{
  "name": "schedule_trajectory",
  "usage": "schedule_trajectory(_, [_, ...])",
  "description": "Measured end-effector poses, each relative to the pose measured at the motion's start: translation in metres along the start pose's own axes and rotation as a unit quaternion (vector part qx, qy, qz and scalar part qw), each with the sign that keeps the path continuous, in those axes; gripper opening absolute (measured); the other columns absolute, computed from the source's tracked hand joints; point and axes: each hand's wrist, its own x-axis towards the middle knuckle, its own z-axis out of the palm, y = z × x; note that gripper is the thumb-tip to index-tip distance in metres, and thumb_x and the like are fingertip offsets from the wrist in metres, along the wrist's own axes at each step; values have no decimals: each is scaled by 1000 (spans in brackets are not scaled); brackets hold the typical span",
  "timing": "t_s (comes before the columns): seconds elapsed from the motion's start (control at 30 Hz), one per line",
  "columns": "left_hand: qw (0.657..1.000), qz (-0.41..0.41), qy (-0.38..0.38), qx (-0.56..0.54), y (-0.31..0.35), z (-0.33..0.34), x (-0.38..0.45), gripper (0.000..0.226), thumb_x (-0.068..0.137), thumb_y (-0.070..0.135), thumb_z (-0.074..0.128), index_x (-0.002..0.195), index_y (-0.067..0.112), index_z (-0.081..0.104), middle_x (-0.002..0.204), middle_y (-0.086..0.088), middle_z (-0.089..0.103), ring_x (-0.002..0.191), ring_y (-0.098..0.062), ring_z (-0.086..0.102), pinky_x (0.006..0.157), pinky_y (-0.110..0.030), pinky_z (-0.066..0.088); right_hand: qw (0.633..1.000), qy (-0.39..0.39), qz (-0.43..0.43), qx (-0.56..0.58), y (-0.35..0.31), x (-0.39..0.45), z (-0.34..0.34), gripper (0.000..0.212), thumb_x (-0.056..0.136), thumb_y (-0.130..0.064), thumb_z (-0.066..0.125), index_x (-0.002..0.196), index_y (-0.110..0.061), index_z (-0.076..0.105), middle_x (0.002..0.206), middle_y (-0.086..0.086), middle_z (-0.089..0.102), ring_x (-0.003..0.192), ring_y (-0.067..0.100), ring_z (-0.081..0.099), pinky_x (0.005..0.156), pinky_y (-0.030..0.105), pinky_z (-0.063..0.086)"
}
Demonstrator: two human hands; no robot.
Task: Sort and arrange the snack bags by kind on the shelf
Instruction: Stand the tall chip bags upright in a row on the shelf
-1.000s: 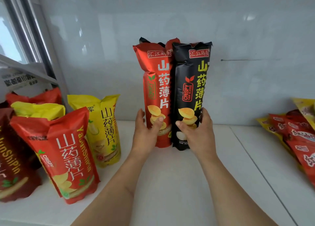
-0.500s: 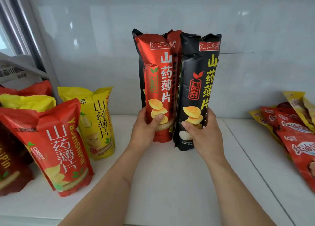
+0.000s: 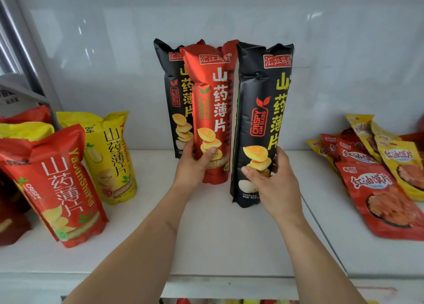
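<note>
Nearest, right hand point(image 3: 273, 177) wrapped around the lower part of an upright black bag point(image 3: 259, 124), now drawn forward and apart from the red bag point(image 3: 212, 111), which it touched earlier. Left hand point(image 3: 195, 163) closed round the red bag's base, long axis vertical. Behind, a second black bag point(image 3: 175, 97), newly exposed, half hidden. Flat red pouches point(image 3: 376, 193) cut off at right on the shelf point(image 3: 218, 235).

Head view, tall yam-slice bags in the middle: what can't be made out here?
- Rear black bag: its right side is hidden by the red bag, held by the left hand.
- A second red bag behind: only its top edge shows.
- Front black bag: its lower right is covered by the right hand; the small print at its base is too small to read.
- Dark red bag: cut off by the left edge.
</note>
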Motion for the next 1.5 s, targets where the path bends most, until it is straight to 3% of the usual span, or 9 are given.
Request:
schedule_trajectory(0.23, [999, 21, 25, 20, 11, -6, -31, 59, 94, 46, 61, 146, 24, 42, 129, 13, 55, 103, 8, 57, 67, -1, 47, 1000, -1, -10, 7, 2, -17, 2, 69, 66, -50, 82, 125, -46, 47, 125, -15, 60, 111, 4, 61, 91, 35, 54])
schedule_trajectory(0.33, [998, 54, 23, 28, 16, -15, -49, 46, 97, 46, 54, 139, 26, 50, 127, 14, 58, 106, 10, 57, 71, 3, 43, 1000, -18, 5, -1, 4, -21, 12, 85, 55, -59, 85, 129, -46, 45, 126, -12, 59, 116, 12, 60, 91, 42, 56])
schedule_trajectory(0.53, [992, 112, -56, 11, 47, -25, -71, 74, 78, 67, 62, 139, 27, 49, 138, 12, 58, 124, 4, 54, 96, -13, 46, 998, -51, 46, 14, 3, -41, 30, 59, 69, -23, 88, 101, -51, 47, 103, -27, 63, 90, -15, 59, 66, 9, 45])
schedule_trajectory(0.63, [991, 111, -76, 28, 69, -34, -72, 75, 73, 60, 74, 138, 43, 41, 139, 15, 56, 128, 0, 53, 103, -24, 47, 998, -50, 48, 15, -4, -51, 53, 63, 61, -34, 89, 113, -42, 54, 109, -16, 67, 94, -5, 64, 71, 15, 52])
schedule_trajectory(0.7, [989, 115, -85, 48, 76, -44, -72, 64, 77, 39, 84, 126, 50, 44, 126, 21, 61, 116, 8, 58, 93, -16, 49, 998, -46, 47, 11, -8, -57, 71, 74, 54, -49, 87, 120, -38, 55, 116, -10, 65, 104, 6, 64, 81, 32, 57])
schedule_trajectory(0.8, [990, 112, -59, 69, 81, -60, -70, 72, 77, 31, 86, 135, 35, 45, 127, 15, 60, 110, 6, 59, 83, -10, 50, 997, -64, 38, -3, -8, -65, 94, 94, 51, -62, 86, 133, -38, 48, 126, -8, 61, 117, 13, 59, 93, 42, 55])
schedule_trajectory(1.0, [994, 92, -28, 52, 72, -93, -57, 62, 81, 33, 82, 131, 37, 46, 105, 28, 64, 94, 18, 61, 76, -8, 50, 993, -95, 49, -54, -11, -71, 112, 72, 71, -42, 84, 135, -31, 52, 123, -8, 58, 112, 12, 59, 91, 28, 50])
schedule_trajectory(1.27, [997, 78, 2, 26, 59, -107, -36, 84, 66, 57, 80, 141, 37, 48, 126, 12, 68, 114, -9, 66, 100, -42, 54, 993, -70, 41, -90, -19, -55, 145, 76, 73, -40, 83, 139, -25, 50, 126, 0, 53, 109, 12, 50, 91, 27, 45])
schedule_trajectory(1.5, [998, 49, 18, 28, 31, -105, -16, 64, 79, 35, 82, 136, 32, 52, 122, 5, 68, 110, -14, 67, 97, -43, 55, 993, -41, 41, -106, -16, -38, 169, 77, 74, -41, 80, 142, -27, 46, 125, 2, 52, 118, 20, 50, 96, 32, 47])
